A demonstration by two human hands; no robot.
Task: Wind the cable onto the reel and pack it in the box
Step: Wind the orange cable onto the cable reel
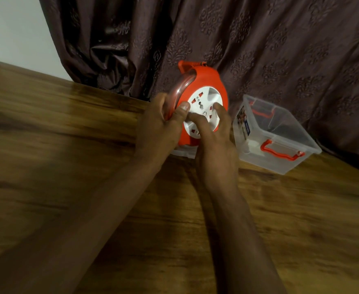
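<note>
Head view: left hand (159,126) grips the reel (204,96) at its left rim, fingers curled round the translucent band and thumb pressed on the orange front edge. Right hand (214,143) has its fingers bent onto the white socket face, index and middle fingertips touching it. Reel stands on edge above the wooden table (68,145), socket face turned toward the camera and slightly right, its axle running roughly front to back, carry handle uppermost. Beneath the reel, a clear plastic lid (184,153) lies flat. Right of the reel, just beside it, sits the open clear box (280,158) with orange latches. Behind the reel hangs a dark patterned curtain (259,49)
</note>
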